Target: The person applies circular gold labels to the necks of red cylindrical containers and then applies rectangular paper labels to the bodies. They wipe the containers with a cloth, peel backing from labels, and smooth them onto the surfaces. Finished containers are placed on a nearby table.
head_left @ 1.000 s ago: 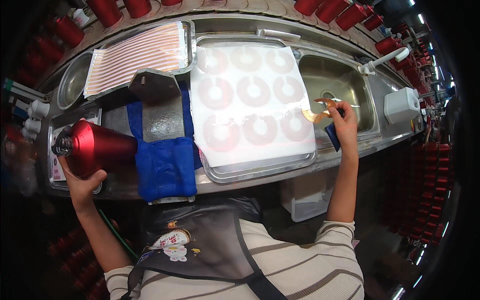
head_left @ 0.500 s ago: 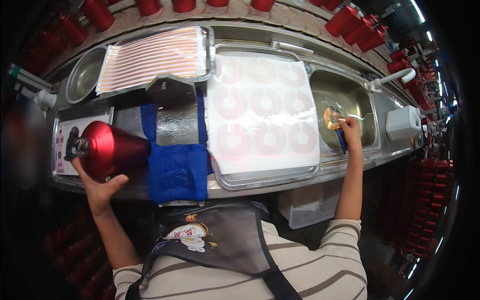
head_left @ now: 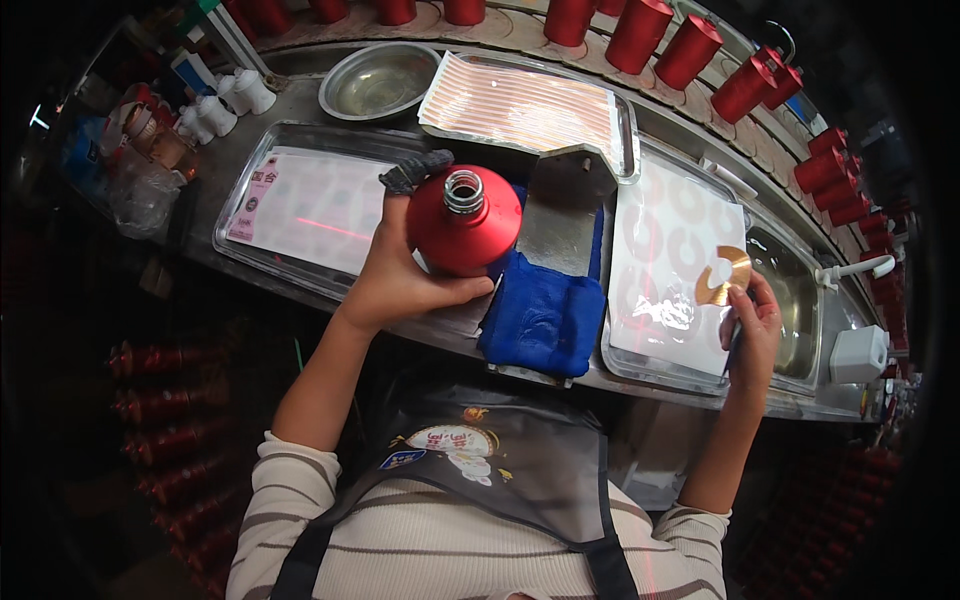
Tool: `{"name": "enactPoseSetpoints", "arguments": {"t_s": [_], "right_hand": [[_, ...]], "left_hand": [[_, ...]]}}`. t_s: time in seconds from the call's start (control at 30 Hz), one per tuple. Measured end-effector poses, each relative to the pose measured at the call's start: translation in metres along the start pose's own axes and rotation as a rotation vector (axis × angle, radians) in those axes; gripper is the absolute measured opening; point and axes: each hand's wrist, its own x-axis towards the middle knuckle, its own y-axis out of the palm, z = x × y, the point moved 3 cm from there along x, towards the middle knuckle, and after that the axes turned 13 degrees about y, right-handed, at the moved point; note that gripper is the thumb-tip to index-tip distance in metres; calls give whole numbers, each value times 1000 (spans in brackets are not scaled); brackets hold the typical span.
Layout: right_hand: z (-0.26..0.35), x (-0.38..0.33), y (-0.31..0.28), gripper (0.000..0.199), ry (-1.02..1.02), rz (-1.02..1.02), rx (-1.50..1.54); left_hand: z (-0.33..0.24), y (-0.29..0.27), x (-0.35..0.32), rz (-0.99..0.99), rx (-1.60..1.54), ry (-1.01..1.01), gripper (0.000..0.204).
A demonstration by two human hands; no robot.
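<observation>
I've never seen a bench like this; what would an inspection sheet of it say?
Surface: metal counter, with a sink toward the right.
Job's things: red bottle, mouth uncovered; gold label, C-shaped, off the counter; label sheet on a tray; blue cloth over the near end of a metal stand.
Clutter: clear plastic bag and small white parts at far left; white jug beyond the sink.
Hands: left hand holds the bottle; right hand holds the label, near the sheet's right edge.
Cables: thin green strip below the counter; cannot tell if cable.
Surroundings: row of red bottles behind the counter.
</observation>
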Motion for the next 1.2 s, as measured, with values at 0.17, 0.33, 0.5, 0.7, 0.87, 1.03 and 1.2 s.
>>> {"name": "enactPoseSetpoints", "arguments": {"t_s": [0.17,0.33,0.5,0.7,0.87,1.03,1.2], "right_hand": [[13,-18,92,36,14,138,71],[18,-27,141,37,9,252,116],[35,-34,158,36,0,296,98],[41,-36,181,38,-20,258,61],[46,-37,180,41,-29,275,16],[51,-46,178,44,2,311,42],[69,-64,186,47,46,413,96]], "left_hand": [[-5,-1,8,51,-30,47,111],[-6,-3,0,81,-6,98,121],[-5,-18,-25,-60,109,131,125],[-8,15,-7,-76,170,92,124],[9,3,-1,-2,-145,-9,114],[-13,-12,-27,-129,145,76,91],[-61,17,-66,-116,-626,-391,31]]}}
